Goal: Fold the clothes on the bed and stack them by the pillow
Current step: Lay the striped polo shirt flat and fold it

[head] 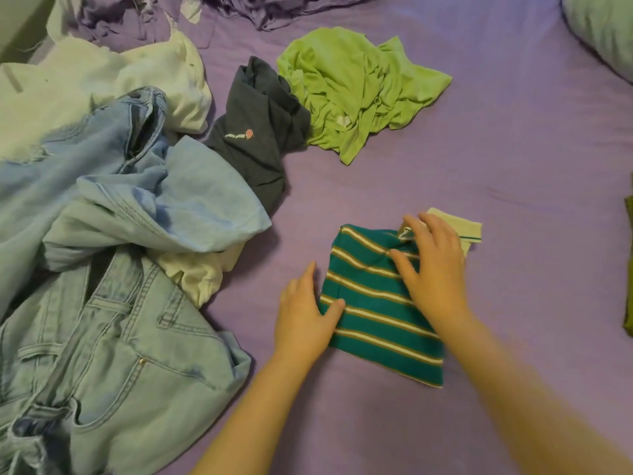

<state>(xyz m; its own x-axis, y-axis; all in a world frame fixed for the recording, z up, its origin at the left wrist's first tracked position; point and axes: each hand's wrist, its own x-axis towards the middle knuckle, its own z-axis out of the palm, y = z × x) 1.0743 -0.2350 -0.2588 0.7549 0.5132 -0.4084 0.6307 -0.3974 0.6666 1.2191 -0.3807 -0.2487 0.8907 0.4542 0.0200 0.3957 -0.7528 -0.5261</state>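
Observation:
A folded teal shirt with white and tan stripes point(376, 313) lies on the purple sheet point(513, 149), its pale collar point(459, 228) sticking out at the far right. My left hand point(305, 317) rests at the shirt's left edge, thumb on the fabric. My right hand point(431, 269) presses flat on its upper part, fingers spread. A pale pillow point(603, 25) shows at the top right corner.
Unfolded clothes lie to the left and behind: light blue jeans point(102, 354), a light blue garment point(178, 204), white garments point(85, 84), a dark navy shirt point(260, 135), a crumpled lime green shirt point(352, 90). An olive item point(629, 269) peeks in at the right edge.

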